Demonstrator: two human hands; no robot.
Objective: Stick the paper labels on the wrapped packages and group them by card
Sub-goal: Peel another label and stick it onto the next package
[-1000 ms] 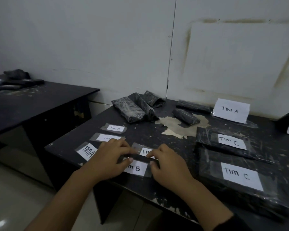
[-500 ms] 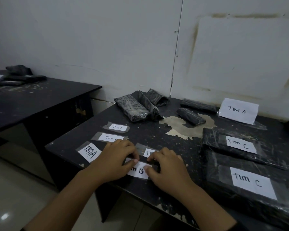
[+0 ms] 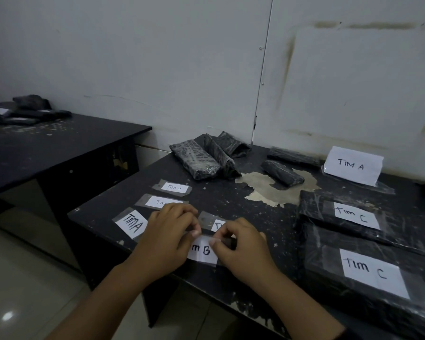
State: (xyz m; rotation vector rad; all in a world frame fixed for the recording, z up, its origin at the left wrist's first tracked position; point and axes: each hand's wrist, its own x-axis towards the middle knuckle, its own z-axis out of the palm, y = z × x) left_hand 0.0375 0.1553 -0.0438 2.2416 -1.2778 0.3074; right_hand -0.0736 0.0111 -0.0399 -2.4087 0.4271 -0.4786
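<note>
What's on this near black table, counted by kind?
Loose white paper labels on clear tape: 5 (left hand and right hand hold the "Tim B" one)
Black plastic-wrapped packages bearing a "Tim C" label: 2
Black plastic-wrapped packages without a label: 5
Standing white "TIM A" card: 1
Total: 13

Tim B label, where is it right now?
In the head view, the Tim B label sits at the near edge of the table, pinched by the left hand and the right hand, with the nearer Tim C package to its right.

A second black desk (image 3: pixel 59 143) stands left, beside the stained white wall (image 3: pixel 157 57).
</note>
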